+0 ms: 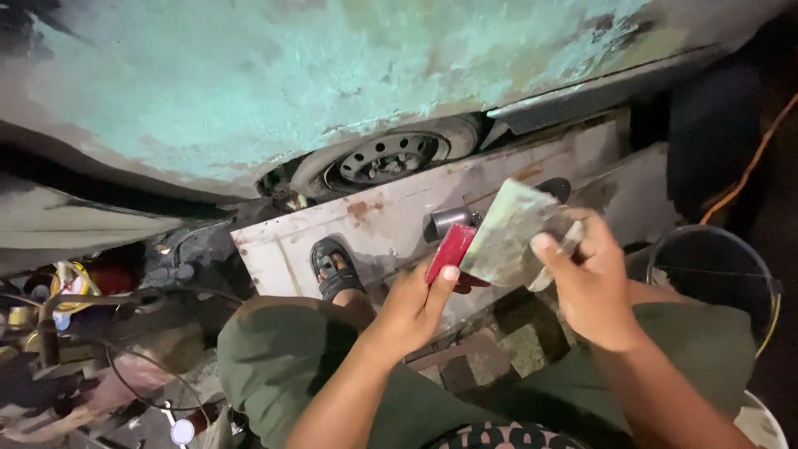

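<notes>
Spreaders sit in both our hands, held out over our knees. Our left hand pinches a red spreader by its lower edge, thumb on the face and fingers closed behind it. Our right hand is closed on a wider blade smeared with grey-green filler, thumb pressed on its near side. The two tools touch, the red one's edge lying against the left edge of the blade.

Beneath them lies a dusty white panel on the ground, with our sandalled foot resting on it and a small metal can just behind the red spreader. Above is a car body patched in pale green, and its wheel shows under the arch. A black bucket stands at our right, an orange cable running past it.
</notes>
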